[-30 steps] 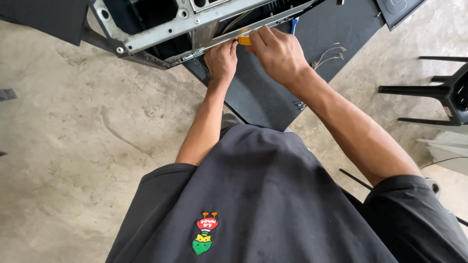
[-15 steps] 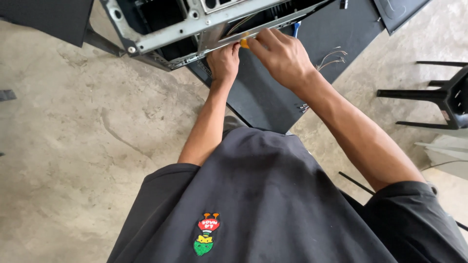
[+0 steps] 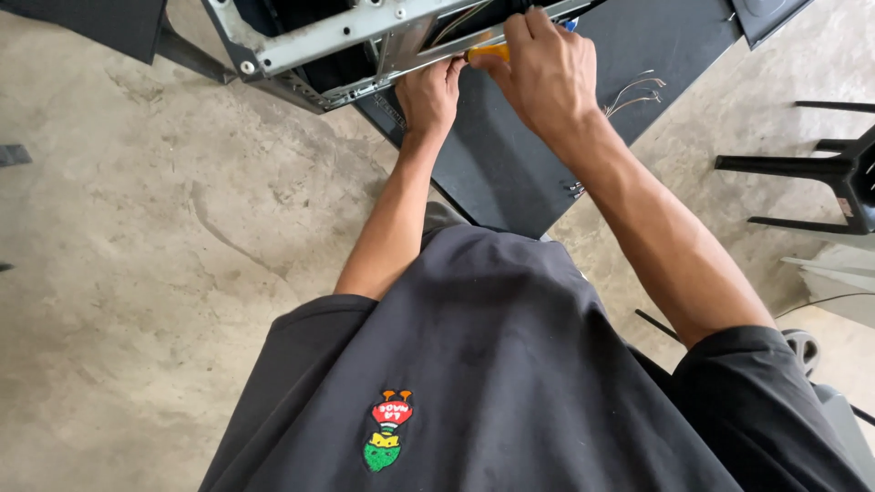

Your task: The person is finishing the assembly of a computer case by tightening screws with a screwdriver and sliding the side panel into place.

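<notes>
Yellow plastic shows between our hands: it is the handle of a screwdriver (image 3: 488, 53), lying against the grey metal frame of the open computer case (image 3: 365, 32). Our right hand (image 3: 547, 77) is closed around this handle from above. Our left hand (image 3: 430, 91) curls on the frame edge just beside the tip. We judge a fastening step is in hand; the next move needs a steady turn.
</notes>
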